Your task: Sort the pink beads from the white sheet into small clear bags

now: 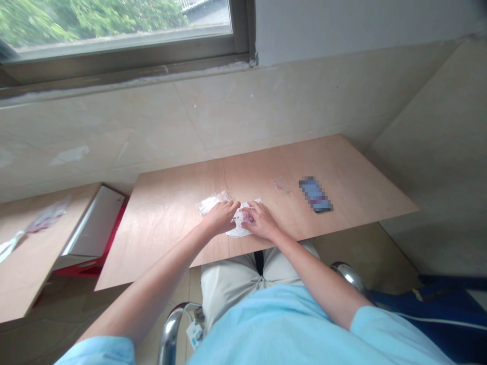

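Observation:
Both my hands rest on a small white packet with red print [243,223] near the front edge of a wooden table [171,203]. My left hand [220,217] has its fingers curled down onto the packet's left side. My right hand [262,221] lies over its right side with fingers bent, pressing on it. A clear plastic bag [210,202] lies just behind my left hand.
A blurred dark phone [315,195] lies to the right, with a small clear packet [279,184] beside it. At left stand a second wooden table [23,263] and a white-and-red box [95,228]. A tiled wall and window are behind. A chrome chair frame [171,324] shows below.

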Demonstrator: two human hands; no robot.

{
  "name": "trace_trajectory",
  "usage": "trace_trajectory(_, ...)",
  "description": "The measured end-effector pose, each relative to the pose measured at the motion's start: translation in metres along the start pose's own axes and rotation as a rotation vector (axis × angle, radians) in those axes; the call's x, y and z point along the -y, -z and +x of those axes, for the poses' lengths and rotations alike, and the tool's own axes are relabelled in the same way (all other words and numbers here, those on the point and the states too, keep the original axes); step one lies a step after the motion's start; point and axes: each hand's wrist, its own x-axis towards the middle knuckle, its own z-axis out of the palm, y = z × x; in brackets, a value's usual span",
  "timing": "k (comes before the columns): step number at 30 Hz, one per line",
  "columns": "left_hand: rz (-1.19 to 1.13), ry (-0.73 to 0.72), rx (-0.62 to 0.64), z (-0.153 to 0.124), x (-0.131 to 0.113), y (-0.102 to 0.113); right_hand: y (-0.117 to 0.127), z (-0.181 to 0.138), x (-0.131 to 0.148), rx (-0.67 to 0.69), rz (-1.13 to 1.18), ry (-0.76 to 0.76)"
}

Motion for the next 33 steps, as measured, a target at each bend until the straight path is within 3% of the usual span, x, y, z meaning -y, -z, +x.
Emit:
trace_trajectory(15,-0.155,-0.028,-0.091,-0.008,0.021,-0.003,-0.004,0.000,-0.002,-0.026,0.032,0.003)
trace_trajectory(19,-0.419,0.016,-0.114,-0.014,0.024,-0.003,-0.004,0.000,-0.002,-0.031,0.042,-0.005)
trace_trajectory(23,-0.704,0.154,-0.171,-0.018,0.024,-0.005,-0.006,0.000,-0.005,-0.034,0.056,-0.014)
trace_trajectory(33,-0.981,0.282,-0.275,-0.026,0.023,-0.014,-0.001,0.000,-0.002,-0.066,0.122,0.005)
